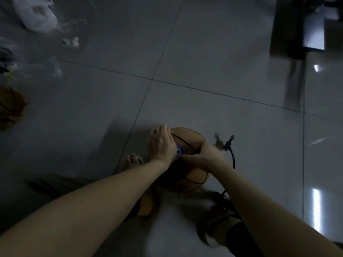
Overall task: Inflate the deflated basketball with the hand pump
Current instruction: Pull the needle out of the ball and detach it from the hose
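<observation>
An orange basketball (187,141) sits on the floor between my feet. My left hand (162,145) lies over its upper left side. A thin pale needle (171,131) sticks out at the fingertips, and a small blue piece (179,149) shows under the heel of the hand. My right hand (207,154) is curled on the ball's right side, at the end of the black pump hose (233,160). The hose head (229,140) pokes out just past the knuckles. The hose loops down to the pump (221,198) by my right foot, which is blurred and mostly hidden by my forearm.
A second orange ball (10,106) lies at the left edge. A white plastic bag (35,15) and scraps of litter lie at the top left. Dark furniture (289,34) stands at the top right. My bare left foot (131,161) is beside the ball on the grey tiled floor.
</observation>
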`<state>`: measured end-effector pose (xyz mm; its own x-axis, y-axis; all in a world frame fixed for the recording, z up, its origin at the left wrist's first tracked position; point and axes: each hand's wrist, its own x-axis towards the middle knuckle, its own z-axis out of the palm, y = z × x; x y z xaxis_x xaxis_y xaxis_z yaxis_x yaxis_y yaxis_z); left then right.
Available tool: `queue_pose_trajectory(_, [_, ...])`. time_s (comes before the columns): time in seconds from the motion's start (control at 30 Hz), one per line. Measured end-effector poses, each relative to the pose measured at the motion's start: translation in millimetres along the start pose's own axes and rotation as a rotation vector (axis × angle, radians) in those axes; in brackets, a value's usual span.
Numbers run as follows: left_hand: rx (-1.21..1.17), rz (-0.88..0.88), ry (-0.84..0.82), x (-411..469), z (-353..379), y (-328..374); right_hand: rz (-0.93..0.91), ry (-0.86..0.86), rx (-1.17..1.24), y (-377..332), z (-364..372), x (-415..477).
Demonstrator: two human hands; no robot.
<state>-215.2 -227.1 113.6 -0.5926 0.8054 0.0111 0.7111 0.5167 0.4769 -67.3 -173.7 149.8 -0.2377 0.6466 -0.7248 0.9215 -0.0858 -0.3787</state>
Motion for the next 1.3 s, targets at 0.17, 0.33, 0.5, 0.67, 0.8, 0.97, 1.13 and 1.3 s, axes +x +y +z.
queue_pose_trajectory(0.17, [0.016, -0.031, 0.040, 19.7, 6.8, 7.5, 0.013, -0.018, 0.025, -8.6, -10.1, 20.7])
queue_pose_trajectory(0.33, [0.045, -0.054, -0.031, 33.6, 2.6, 10.0, -0.046, -0.025, 0.018, -16.6, -25.7, 17.8])
queue_pose_trajectory(0.5, [0.044, 0.116, -0.030, 51.6, -11.7, 38.2, -0.082, 0.094, 0.202, 15.8, -56.3, 24.9])
queue_pose_trajectory(0.67, [0.012, 0.501, -0.081, 23.3, -11.6, 76.7, 0.242, 0.171, 0.291, 101.7, -69.2, 36.9])
queue_pose_trajectory(0.8, [-0.099, 0.511, -0.344, -6.6, 0.7, 90.8, 0.370, -0.088, 0.604, 125.1, -50.5, 35.1])
queue_pose_trajectory(0.97, [-0.045, 0.449, -0.458, -12.2, 1.0, 85.3, 0.325, -0.161, 0.855, 116.9, -44.0, 31.4])
queue_pose_trajectory(1.13, [0.000, 0.267, -0.605, -5.7, -18.5, 97.1, 0.190, 0.002, 0.828, 102.4, -68.2, 10.3])
queue_pose_trajectory(1.3, [-0.186, 0.166, -0.706, -7.7, -52.1, 123.3, 0.010, 0.034, 0.844, 92.5, -108.9, -38.0])
